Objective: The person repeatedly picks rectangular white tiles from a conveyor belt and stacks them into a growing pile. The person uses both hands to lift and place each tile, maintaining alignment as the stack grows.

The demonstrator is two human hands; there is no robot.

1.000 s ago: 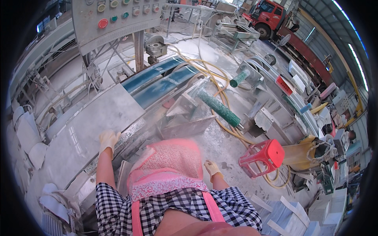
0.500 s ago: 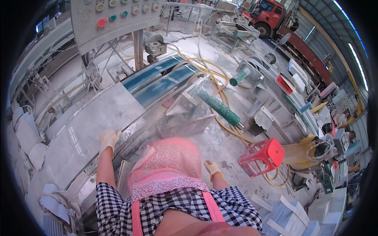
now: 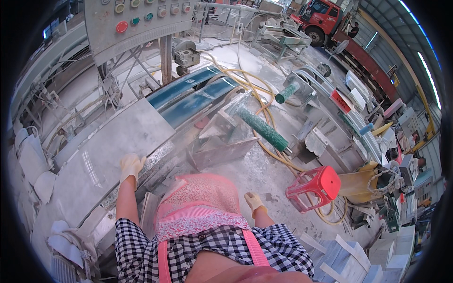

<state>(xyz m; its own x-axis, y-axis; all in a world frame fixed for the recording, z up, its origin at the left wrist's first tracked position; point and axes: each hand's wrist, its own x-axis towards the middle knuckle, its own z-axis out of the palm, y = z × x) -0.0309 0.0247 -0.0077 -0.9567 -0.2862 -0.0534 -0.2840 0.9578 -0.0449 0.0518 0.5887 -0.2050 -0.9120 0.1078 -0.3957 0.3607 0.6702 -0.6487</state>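
My left hand [image 3: 132, 166], in a cream glove, lies flat on the near edge of a large smooth grey slab [image 3: 113, 137]. Its fingers are stretched out over the surface, with nothing gripped. The slab lies on a machine bed, where its far end meets two blue belts [image 3: 198, 101]. My right hand [image 3: 254, 202], gloved alike, hangs low at my side over the dusty floor. Its fingers look loosely bent, and nothing shows in them. A pink apron [image 3: 200, 193] covers my front, between my two arms.
A control panel [image 3: 137, 28] with coloured buttons stands beyond the slab. A red plastic stool [image 3: 315, 188] is on my right. Yellow hoses [image 3: 271, 120] cross the floor near a green roller [image 3: 262, 128]. Stacked slabs [image 3: 342, 262] lie at lower right; a red truck [image 3: 323, 16] is far back.
The apron's front has drawn in slightly toward me. Both hands stay in nearly the same place, the left on the slab and the right at my side.
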